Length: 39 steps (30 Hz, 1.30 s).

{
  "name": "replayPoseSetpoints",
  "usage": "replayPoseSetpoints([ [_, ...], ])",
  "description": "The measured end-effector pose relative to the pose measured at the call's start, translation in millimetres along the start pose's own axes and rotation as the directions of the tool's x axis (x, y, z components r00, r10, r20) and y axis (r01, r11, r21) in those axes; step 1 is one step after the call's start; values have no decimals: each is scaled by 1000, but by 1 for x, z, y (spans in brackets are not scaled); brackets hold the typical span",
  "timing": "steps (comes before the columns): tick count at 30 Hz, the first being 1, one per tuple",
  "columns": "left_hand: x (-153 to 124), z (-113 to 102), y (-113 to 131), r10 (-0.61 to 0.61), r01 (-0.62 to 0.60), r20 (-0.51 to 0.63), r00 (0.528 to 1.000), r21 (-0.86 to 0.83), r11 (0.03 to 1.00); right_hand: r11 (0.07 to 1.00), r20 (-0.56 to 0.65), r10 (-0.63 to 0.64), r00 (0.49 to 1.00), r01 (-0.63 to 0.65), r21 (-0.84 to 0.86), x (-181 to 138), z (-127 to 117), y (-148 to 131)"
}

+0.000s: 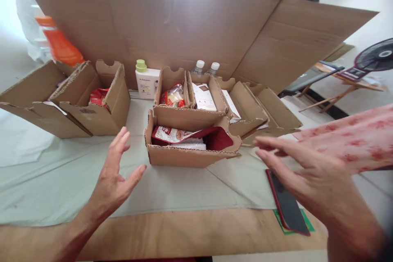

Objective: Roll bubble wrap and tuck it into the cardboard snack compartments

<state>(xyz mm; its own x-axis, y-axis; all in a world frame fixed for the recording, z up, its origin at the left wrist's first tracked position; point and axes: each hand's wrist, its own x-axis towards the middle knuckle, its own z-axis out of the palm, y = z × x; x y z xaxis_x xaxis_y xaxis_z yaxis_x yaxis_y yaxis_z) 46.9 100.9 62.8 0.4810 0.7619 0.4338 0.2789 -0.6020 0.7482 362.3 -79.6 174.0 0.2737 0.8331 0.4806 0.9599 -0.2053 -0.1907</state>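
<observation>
Left hand [115, 174] spread, grip released, hovering above cloth-covered surface [61, 180], just left of near cardboard box [190, 153]. Right hand [302, 168] flat, grip released, holding nothing, just right of box, above dark phone [287, 204]. Box between hands, centre, holding red packet [187, 136]. More boxes far behind.

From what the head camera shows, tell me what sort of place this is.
Probably a makeshift packing table in a home or small workroom. Open corrugated cardboard trays holding red snack packets sit on a pale cloth-covered wooden table, a big unfolded cardboard sheet stands behind, and a dark floor fan is at right.
</observation>
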Motion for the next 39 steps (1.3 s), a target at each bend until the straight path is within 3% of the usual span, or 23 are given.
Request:
replayPoseSetpoints([
  [2,-1,4,-10,-150,157,78,986,-91,983,973,126,152,980,-171,155,-19,15,16],
  [5,13,27,-14,-219,267,193,956,-270,925,852,310,209,928,-328,408,-29,63,18],
  [8,23,54,-8,-229,330,263,937,-456,827,755,292,254,922,-377,536,-33,93,0],
  [10,13,57,-4,-240,336,247,939,-507,794,772,230,316,920,-391,501,-47,92,-19],
  [13,-32,25,-5,-323,386,212,922,-441,810,827,131,287,949,-314,467,-79,79,-55],
  [16,-75,-36,-14,-491,511,148,858,-331,793,813,68,129,989,-145,564,-89,78,-102],
  [19,-80,-87,-18,-569,533,-32,822,-313,786,725,113,30,993,-99,681,-59,91,-138],
  [21,-63,-97,-15,-541,478,-124,832,-333,813,667,133,28,991,-118,736,-34,98,-144],
  [23,-39,-88,-12,-466,401,-94,880,-380,834,649,121,96,988,-154,745,-21,100,-139],
  [25,-14,-68,-14,-368,342,21,930,-419,841,666,97,217,971,-220,713,-29,102,-131],
  [28,18,-43,-31,-216,245,117,969,-476,845,665,114,314,942,-305,682,-73,110,-129],
  [31,34,-34,-57,-177,193,80,981,-512,837,691,160,230,960,-277,667,-122,127,-138],
  [33,28,-33,-70,-258,232,12,966,-477,847,734,166,163,972,-233,638,-138,137,-138],
  [36,-13,-27,-70,-373,327,-73,925,-347,879,750,155,246,957,-289,595,-129,145,-120],
  [39,-71,-9,-53,-299,307,68,952,-242,920,695,236,324,916,-400,597,-96,148,-101],
])
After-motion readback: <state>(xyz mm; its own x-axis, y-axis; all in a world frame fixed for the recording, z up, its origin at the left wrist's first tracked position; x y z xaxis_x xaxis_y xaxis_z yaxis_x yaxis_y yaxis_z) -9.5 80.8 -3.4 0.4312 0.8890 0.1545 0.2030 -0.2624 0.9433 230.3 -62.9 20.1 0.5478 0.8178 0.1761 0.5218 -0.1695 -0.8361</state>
